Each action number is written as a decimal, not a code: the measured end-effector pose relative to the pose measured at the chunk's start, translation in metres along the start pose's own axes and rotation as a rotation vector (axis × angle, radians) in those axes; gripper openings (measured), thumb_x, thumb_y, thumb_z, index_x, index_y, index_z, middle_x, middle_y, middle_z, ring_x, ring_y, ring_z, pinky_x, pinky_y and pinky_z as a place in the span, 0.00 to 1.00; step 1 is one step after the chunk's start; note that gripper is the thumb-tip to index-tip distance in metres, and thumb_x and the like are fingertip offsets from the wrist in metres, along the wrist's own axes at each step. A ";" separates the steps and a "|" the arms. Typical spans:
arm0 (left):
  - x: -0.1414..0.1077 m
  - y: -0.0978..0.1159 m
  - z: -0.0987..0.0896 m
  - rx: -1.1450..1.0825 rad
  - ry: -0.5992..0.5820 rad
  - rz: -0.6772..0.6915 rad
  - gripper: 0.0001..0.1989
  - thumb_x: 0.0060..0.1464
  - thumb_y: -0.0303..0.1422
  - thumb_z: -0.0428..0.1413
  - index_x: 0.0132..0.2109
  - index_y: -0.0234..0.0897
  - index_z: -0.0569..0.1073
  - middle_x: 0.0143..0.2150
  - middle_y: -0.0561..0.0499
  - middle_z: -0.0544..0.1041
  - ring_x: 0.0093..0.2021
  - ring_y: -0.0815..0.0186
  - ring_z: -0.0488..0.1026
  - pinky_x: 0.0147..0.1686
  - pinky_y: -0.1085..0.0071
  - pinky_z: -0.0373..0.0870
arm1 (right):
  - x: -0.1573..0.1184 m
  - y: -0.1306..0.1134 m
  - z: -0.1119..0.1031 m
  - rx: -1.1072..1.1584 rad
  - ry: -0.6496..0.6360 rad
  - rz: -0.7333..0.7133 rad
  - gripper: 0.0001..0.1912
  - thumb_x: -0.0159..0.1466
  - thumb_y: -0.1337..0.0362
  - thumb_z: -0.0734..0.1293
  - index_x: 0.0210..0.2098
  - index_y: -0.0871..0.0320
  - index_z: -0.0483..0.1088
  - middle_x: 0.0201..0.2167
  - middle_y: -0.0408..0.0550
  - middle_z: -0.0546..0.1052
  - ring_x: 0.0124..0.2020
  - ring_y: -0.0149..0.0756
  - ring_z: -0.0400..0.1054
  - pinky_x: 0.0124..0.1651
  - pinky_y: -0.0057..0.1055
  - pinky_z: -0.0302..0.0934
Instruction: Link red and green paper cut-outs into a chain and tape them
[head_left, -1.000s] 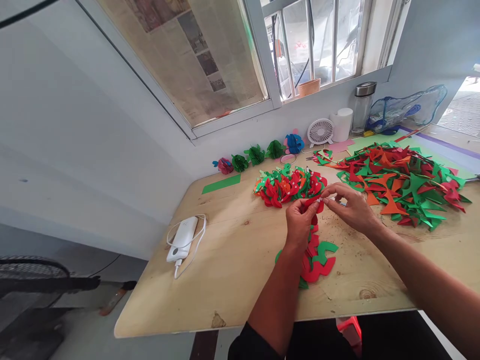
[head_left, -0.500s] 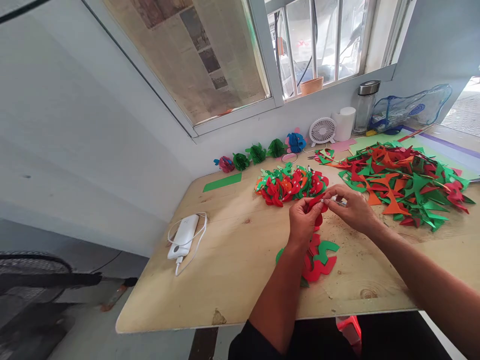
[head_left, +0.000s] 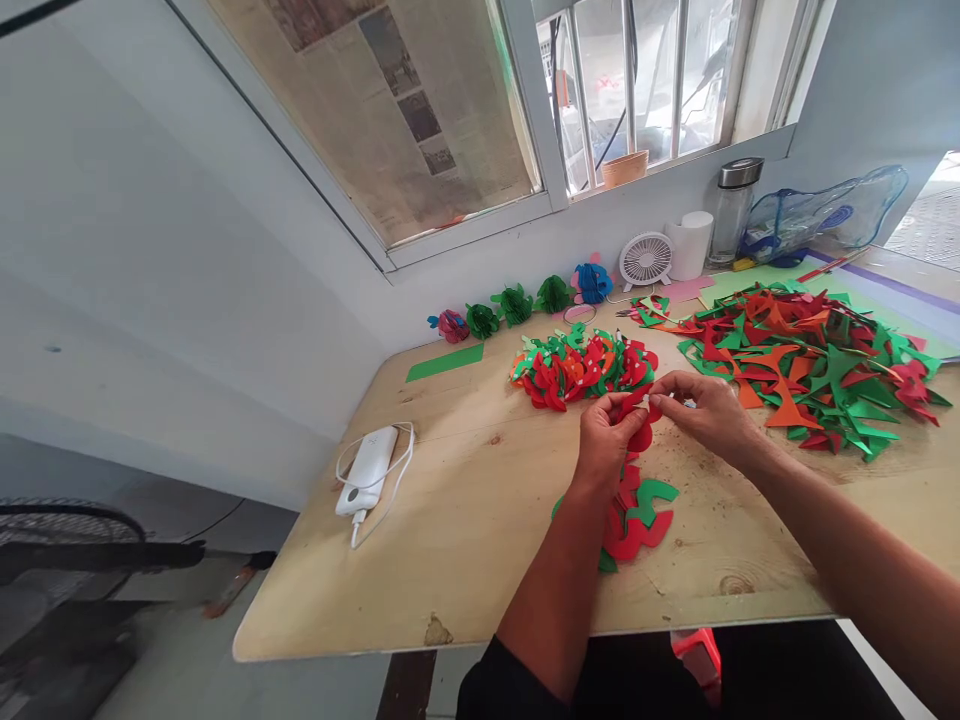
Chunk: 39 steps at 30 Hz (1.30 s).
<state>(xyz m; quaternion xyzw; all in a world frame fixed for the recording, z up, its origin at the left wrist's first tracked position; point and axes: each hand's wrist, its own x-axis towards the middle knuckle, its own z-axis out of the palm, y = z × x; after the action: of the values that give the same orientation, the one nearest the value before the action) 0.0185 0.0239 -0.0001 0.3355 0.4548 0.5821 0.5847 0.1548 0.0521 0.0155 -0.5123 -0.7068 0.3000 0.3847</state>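
Observation:
My left hand (head_left: 604,432) is closed on a red paper cutout (head_left: 640,438) with rounded lobes, held just above the table. At the cutout's upper right edge, the thumb and fingers of my right hand (head_left: 694,405) are pinched together. A small white spot shows between the two hands; what the right fingertips grip is too small to make out. Below, partly behind my left forearm, more red cutouts (head_left: 637,535) and a green cutout (head_left: 654,500) lie on the wood. Just beyond my hands sits a heap of red, green and orange cutouts with white spots (head_left: 559,375).
A large pile of paper scraps (head_left: 817,360) spreads at the right. Along the wall stand several paper ornaments (head_left: 514,306), a small white fan (head_left: 646,261), a white cylinder (head_left: 691,246) and a glass bottle (head_left: 731,215). A white power bank (head_left: 367,470) with a cable lies left.
My right fingertips have shifted slightly right, and the red cutout between my hands is tilted a little differently. Everything else on the table stays in place.

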 end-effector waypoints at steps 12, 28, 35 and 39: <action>0.000 0.002 -0.003 -0.018 -0.086 -0.129 0.22 0.32 0.36 0.66 0.38 0.32 0.72 0.23 0.54 0.73 0.17 0.74 0.66 0.18 0.76 0.60 | 0.004 -0.002 -0.005 0.168 0.165 0.192 0.09 0.51 0.57 0.66 0.25 0.56 0.70 0.21 0.43 0.73 0.21 0.31 0.63 0.25 0.29 0.58; -0.002 0.004 -0.004 0.023 -0.098 -0.146 0.17 0.34 0.36 0.65 0.33 0.31 0.74 0.21 0.54 0.71 0.18 0.74 0.66 0.19 0.76 0.61 | 0.005 -0.002 -0.009 0.456 0.118 0.266 0.10 0.50 0.56 0.70 0.23 0.56 0.69 0.21 0.43 0.72 0.23 0.30 0.63 0.27 0.28 0.57; -0.002 0.003 -0.008 0.053 -0.243 -0.212 0.17 0.34 0.35 0.65 0.34 0.31 0.73 0.25 0.48 0.76 0.18 0.73 0.68 0.19 0.76 0.60 | 0.004 -0.005 -0.011 0.537 0.092 0.298 0.10 0.50 0.57 0.70 0.24 0.56 0.68 0.21 0.42 0.70 0.22 0.30 0.61 0.26 0.28 0.57; -0.001 0.001 -0.009 0.051 -0.248 -0.218 0.17 0.34 0.36 0.65 0.32 0.31 0.73 0.24 0.47 0.77 0.18 0.72 0.68 0.20 0.76 0.62 | 0.005 -0.002 -0.010 0.566 0.087 0.304 0.10 0.49 0.57 0.71 0.23 0.56 0.68 0.20 0.41 0.69 0.22 0.29 0.60 0.26 0.27 0.56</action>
<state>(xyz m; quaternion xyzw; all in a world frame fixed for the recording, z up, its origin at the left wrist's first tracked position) 0.0095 0.0213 -0.0024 0.3680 0.4275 0.4576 0.6874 0.1618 0.0566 0.0240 -0.4971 -0.4935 0.5165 0.4925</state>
